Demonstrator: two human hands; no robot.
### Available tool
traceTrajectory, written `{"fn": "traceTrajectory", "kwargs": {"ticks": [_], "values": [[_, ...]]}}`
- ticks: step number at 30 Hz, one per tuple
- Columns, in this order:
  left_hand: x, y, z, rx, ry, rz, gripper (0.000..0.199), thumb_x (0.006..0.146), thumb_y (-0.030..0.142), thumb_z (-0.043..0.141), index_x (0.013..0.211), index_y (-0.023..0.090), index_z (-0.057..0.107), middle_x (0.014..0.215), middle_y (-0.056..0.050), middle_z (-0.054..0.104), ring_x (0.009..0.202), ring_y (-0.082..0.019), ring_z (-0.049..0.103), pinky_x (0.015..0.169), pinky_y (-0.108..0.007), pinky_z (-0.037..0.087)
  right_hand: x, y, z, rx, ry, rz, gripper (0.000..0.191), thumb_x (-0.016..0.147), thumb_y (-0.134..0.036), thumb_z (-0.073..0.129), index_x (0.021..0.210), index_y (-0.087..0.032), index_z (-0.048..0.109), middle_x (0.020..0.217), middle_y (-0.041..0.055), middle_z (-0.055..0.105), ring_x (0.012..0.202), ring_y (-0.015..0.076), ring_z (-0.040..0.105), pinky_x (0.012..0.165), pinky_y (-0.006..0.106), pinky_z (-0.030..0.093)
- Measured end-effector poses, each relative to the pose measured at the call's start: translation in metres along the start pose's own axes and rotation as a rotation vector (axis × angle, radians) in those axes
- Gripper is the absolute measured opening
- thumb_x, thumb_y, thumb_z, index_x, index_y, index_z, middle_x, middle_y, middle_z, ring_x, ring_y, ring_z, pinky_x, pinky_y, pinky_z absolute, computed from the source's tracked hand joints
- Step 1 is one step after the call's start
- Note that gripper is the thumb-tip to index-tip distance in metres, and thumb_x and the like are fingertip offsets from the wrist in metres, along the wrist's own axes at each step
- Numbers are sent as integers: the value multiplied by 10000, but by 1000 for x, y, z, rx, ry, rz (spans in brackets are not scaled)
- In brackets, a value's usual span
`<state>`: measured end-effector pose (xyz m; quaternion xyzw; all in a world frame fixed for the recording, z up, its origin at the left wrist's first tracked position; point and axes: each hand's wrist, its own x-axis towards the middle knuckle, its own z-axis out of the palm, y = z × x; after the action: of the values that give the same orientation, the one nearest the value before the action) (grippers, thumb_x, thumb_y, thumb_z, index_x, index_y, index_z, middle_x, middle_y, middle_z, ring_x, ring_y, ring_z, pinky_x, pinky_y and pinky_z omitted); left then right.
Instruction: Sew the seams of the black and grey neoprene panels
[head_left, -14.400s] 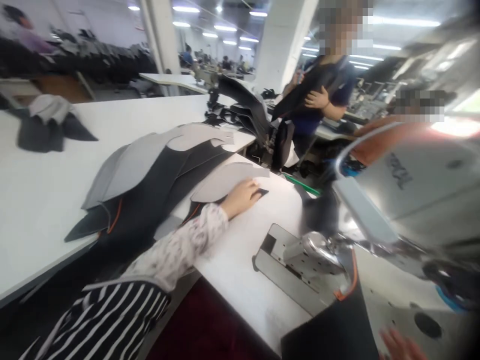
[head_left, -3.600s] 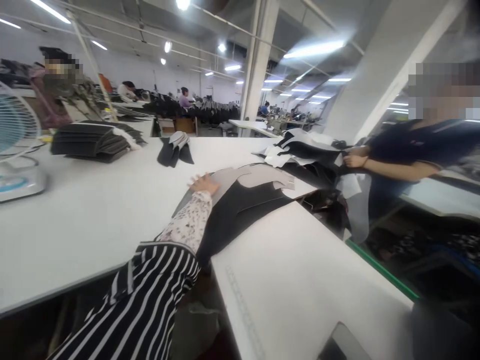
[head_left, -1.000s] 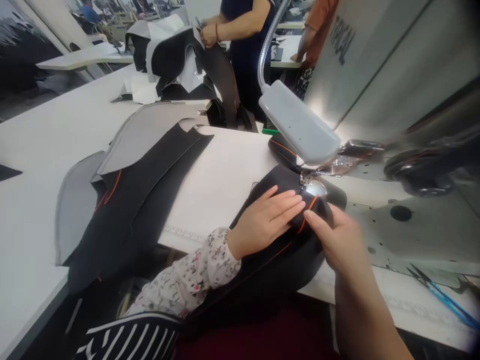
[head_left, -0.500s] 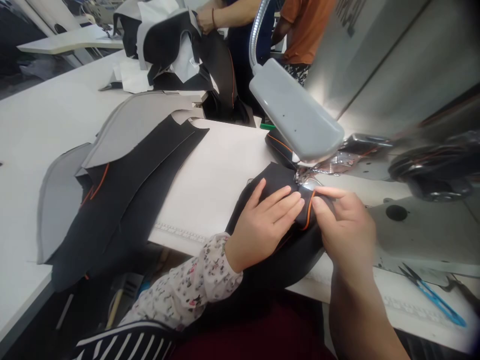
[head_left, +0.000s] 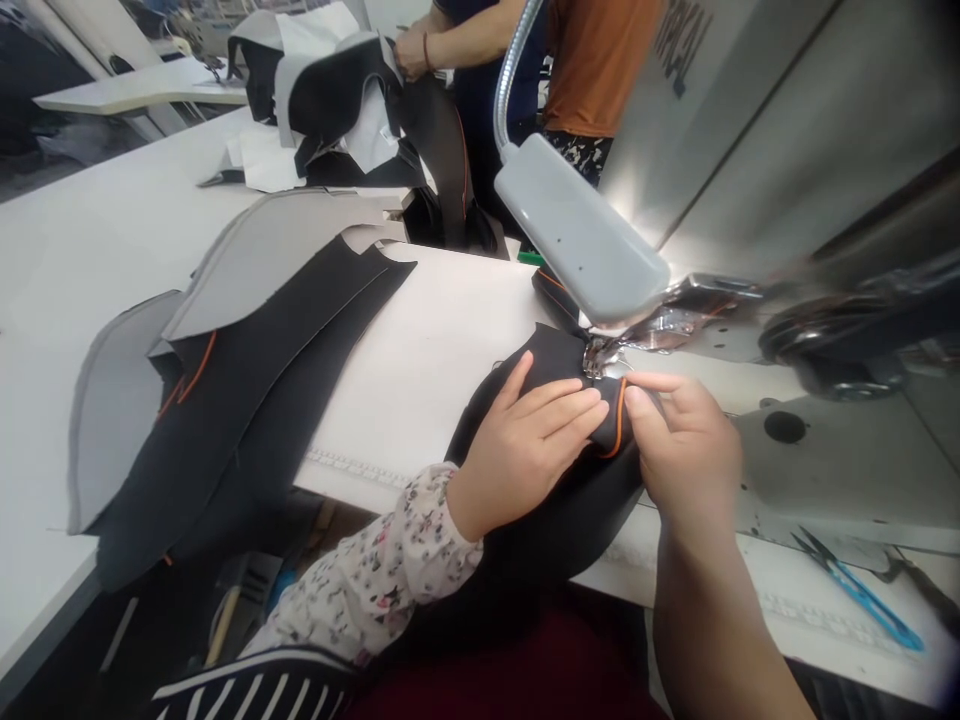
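Observation:
Black fabric [head_left: 555, 535] with orange piping [head_left: 619, 425] lies on the sewing machine bed and hangs over the table's front edge. My left hand [head_left: 525, 440] rests flat on this fabric, fingers stretched out, left of the presser foot [head_left: 598, 357]. Between thumb and forefinger, my right hand [head_left: 686, 440] pinches the fabric's edge beside the piping, just in front of the foot. The needle itself is too small to make out. A grey lamp head [head_left: 581, 230] hangs above and covers part of the machine.
Blue-handled thread snips [head_left: 862, 590] lie at the right on the table. Black and grey cut panels [head_left: 247, 400] spread over the left side. Farther back, a co-worker's hand [head_left: 411, 52] touches a pile of black and grey pieces [head_left: 337, 95].
The view has shifted slightly, moving the machine and lamp a little left in the picture. Both hands keep their places on the fabric. The person in orange at the back has shifted.

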<state>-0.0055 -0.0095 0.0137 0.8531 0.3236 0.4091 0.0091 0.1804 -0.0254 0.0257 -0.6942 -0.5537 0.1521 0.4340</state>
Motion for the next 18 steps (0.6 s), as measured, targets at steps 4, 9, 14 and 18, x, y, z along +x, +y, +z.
{"fn": "traceTrajectory", "kwargs": {"ticks": [4,9,14,18], "values": [[1,-4,2,-57,43,-10,254,1008,159,590,1248,150,671,1269,-22,738,1235,-187,654,1312,-504,236,5,0,4,-43,18,-5,243,923,-428,635,1088,-284,739,981,0,740,885,195,675,748,285,474],[10,-13,10,-112,79,-19,217,1021,182,566,1195,187,697,1229,-11,749,1180,-150,658,1313,-482,232,19,-1,4,-105,29,0,251,916,-471,625,1071,-313,743,908,-12,729,858,199,661,801,318,456],[-3,-11,11,-184,72,-88,277,1022,270,575,1286,236,655,1319,-26,693,1327,-190,564,1321,-500,164,-2,29,0,-58,48,81,490,885,-592,621,1263,-285,673,937,39,688,846,232,620,842,385,473],[-47,-6,17,-346,174,-593,687,870,420,772,1460,249,465,1537,-140,431,1493,-298,348,1284,-551,220,-64,79,5,459,-148,425,779,803,-600,752,1450,-253,492,1316,108,636,1142,276,639,877,326,546]]}}
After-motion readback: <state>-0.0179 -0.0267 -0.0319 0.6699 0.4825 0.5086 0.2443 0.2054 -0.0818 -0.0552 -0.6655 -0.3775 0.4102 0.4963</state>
